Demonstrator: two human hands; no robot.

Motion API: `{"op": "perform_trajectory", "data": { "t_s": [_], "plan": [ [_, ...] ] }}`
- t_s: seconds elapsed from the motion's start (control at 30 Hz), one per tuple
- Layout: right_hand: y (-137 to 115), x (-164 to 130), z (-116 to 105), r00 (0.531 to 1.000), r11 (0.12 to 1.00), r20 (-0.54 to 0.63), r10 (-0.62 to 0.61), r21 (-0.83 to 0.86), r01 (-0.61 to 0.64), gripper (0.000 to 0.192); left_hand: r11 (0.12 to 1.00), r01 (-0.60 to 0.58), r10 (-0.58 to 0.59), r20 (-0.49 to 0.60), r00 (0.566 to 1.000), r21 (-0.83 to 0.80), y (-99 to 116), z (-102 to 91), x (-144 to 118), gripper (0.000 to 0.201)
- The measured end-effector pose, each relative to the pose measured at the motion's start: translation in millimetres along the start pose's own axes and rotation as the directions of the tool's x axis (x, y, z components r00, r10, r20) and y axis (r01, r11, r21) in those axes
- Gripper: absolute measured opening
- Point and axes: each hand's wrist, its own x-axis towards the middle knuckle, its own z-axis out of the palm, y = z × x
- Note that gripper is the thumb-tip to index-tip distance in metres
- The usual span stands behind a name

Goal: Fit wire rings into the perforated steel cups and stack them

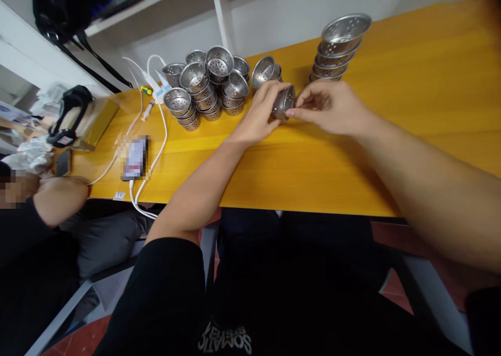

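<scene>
Between my left hand (pixel 260 109) and right hand (pixel 335 107): one holed metal cup (pixel 282 104), tipped on its side.
Cup's axis: roughly crosswise, mouth towards my right fingertips.
Left fingers: nearer, curled over the cup, thumb below, holding it.
Right fingers: nearly closed at the rim; gripping or not, I cannot tell.
Tall stack (pixel 341 42): beyond my right fingers.

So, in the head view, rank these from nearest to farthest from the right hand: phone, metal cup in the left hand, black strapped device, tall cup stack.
1. Metal cup: in the left hand, at the tips of the right hand.
2. Tall cup stack: just behind the right hand.
3. Phone: well to the left.
4. Black strapped device: farthest left.
</scene>
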Motion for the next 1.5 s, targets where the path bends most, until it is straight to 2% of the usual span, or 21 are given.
{"op": "perform_trajectory", "data": {
  "t_s": [0.07, 0.17, 0.33, 0.4, 0.5, 0.57, 0.67, 0.8, 0.87, 1.0, 1.07, 1.13, 1.2, 1.37, 1.5],
  "plan": [
    [0, 0, -1, 0.998, 0.997, 0.038, 0.042, 0.058, -0.044, 0.061, 1.000, 0.007, -0.007, 0.015, 1.000, -0.006, 1, -0.6, 0, 0.066],
    [1, 0, -4, 0.997, 0.998, 0.063, 0.054, 0.022, -0.056, 0.061, 1.000, 0.021, -0.021, 0.043, 0.999, -0.013, 4, -1.0, 0, 0.069],
    [8, 0, -13, 0.997, 0.967, -0.044, -0.056, -0.252, 0.043, 0.067, 0.994, 0.110, -0.110, 0.073, 0.991, 0.002, 6, 0.8, -4, 0.073],
    [13, 0, -19, 0.997, 0.937, -0.044, -0.059, -0.348, 0.040, 0.068, 0.984, 0.175, -0.173, 0.075, 0.982, -0.018, 5, 1.6, -6, 0.073],
    [25, 1, -31, 0.995, 0.890, 0.076, 0.071, -0.455, -0.028, 0.059, 0.958, 0.271, -0.265, 0.075, 0.961, -0.092, 3, 1.0, -8, 0.078],
    [34, 2, -39, 0.967, 0.858, 0.171, 0.187, -0.508, -0.076, 0.050, 0.948, 0.303, -0.297, 0.076, 0.952, -0.096, 3, -0.7, -9, 0.077],
    [43, 5, -48, 0.922, 0.827, 0.250, 0.296, -0.549, -0.117, 0.035, 0.954, 0.298, -0.296, 0.081, 0.952, -0.022, 5, -4.0, -8, 0.069],
    [45, 7, -55, 0.877, 0.812, 0.307, 0.370, -0.566, -0.144, 0.029, 0.953, 0.302, -0.303, 0.083, 0.949, 0.026, 9, -7.7, -8, 0.074],
    [43, 6, -57, 0.886, 0.806, 0.290, 0.362, -0.575, -0.141, 0.032, 0.954, 0.300, -0.300, 0.044, 0.953, 0.015, 9, -8.6, -9, 0.073],
    [41, 4, -54, 0.946, 0.811, 0.196, 0.257, -0.577, -0.101, 0.039, 0.966, 0.258, -0.258, -0.095, 0.961, -0.017, 2, -6.8, -9, 0.071],
    [44, 3, -51, 0.952, 0.829, 0.245, 0.181, -0.559, -0.014, 0.047, 0.969, 0.246, -0.247, -0.132, 0.960, -0.029, -6, -4.0, -8, 0.074],
    [49, 3, -49, 0.935, 0.841, 0.327, 0.139, -0.537, 0.063, 0.046, 0.968, 0.250, -0.252, -0.119, 0.960, -0.031, -15, -0.6, -6, 0.078],
    [55, 4, -50, 0.918, 0.846, 0.363, 0.160, -0.529, 0.062, 0.038, 0.965, 0.260, -0.262, -0.095, 0.960, -0.026, -25, 2.9, -4, 0.082],
    [67, 9, -65, 0.892, 0.845, 0.375, 0.253, -0.535, -0.015, 0.005, 0.968, 0.239, -0.245, -0.104, 0.964, -0.071, -38, 8.5, 0, 0.081],
    [71, 10, -75, 0.880, 0.803, 0.365, 0.305, -0.595, -0.031, 0.007, 0.969, 0.229, -0.238, -0.113, 0.965, -0.092, -34, 7.4, -1, 0.075]
  ]
}}
